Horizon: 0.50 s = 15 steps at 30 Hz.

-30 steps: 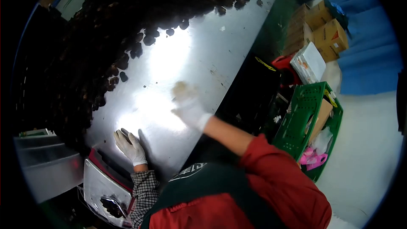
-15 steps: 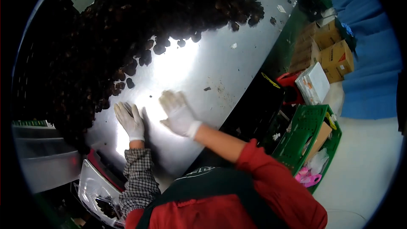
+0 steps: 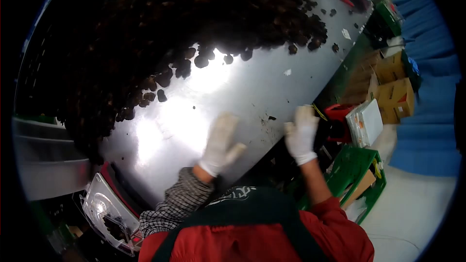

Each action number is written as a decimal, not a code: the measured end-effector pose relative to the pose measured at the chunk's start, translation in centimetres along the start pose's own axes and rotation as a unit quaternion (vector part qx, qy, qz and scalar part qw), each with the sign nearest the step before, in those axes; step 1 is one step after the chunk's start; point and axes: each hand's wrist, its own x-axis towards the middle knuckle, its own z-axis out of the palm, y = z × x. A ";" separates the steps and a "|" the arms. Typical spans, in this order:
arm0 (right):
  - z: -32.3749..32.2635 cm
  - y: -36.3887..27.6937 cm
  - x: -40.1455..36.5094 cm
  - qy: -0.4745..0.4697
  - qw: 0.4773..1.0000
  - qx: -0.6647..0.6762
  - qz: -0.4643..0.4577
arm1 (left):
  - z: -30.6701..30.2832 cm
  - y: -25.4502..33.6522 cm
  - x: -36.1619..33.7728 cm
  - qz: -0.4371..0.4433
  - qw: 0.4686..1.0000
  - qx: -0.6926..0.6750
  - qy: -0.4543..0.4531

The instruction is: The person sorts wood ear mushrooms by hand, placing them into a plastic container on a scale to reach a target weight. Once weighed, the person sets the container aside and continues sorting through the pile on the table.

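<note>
My left hand (image 3: pixel 221 145), in a white glove and a checked sleeve cover, is over the metal table (image 3: pixel 252 82) near its front edge. Its thumb stands apart from the other fingers, and it holds nothing. My right hand (image 3: pixel 302 136), also gloved in white, is past the table's right edge, with thumb apart and nothing held. Both are slightly blurred. A large heap of dark, flat pieces (image 3: pixel 194 14) covers the back and left of the table. A small dark scrap (image 3: pixel 272 118) lies between my hands, farther back, beside brown crumbs.
A scale (image 3: pixel 109 208) with a clear tray stands at the lower left. On the right are a green crate (image 3: pixel 352 165), a red stool (image 3: pixel 337 116), a white-topped bundle (image 3: pixel 367 122), cardboard boxes (image 3: pixel 395 98) and a blue curtain (image 3: pixel 424 82).
Both hands have moved right, the right hand from above the table to beyond its edge. The view has shifted, so the heap and table sit lower and farther right.
</note>
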 end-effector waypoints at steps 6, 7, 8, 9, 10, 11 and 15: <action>1.2 -12.5 0.2 -0.189 0.956 0.112 -0.193 | -2.0 -5.6 -1.5 -0.309 0.873 0.368 -0.076; 1.3 -10.1 -0.4 -0.149 0.977 0.064 -0.142 | -0.9 -4.9 -0.9 -0.250 0.919 0.294 -0.080; 2.2 -6.2 -0.7 -0.063 0.992 0.008 -0.112 | 0.5 -4.1 -0.1 -0.191 0.961 0.182 -0.087; 0.7 -3.1 -0.3 -0.086 0.993 -0.065 -0.037 | 0.9 -1.6 1.4 -0.116 0.974 0.101 -0.164; -0.1 1.0 -0.1 -0.085 0.992 -0.059 0.074 | 2.5 -0.5 2.3 -0.020 0.973 0.006 -0.231; 0.5 5.5 -1.2 -0.060 0.979 -0.143 0.133 | 3.6 1.1 2.5 0.063 0.978 -0.070 -0.185; -2.4 8.9 -1.4 0.013 0.991 -0.113 0.072 | 1.1 1.1 1.4 0.034 0.999 -0.023 -0.010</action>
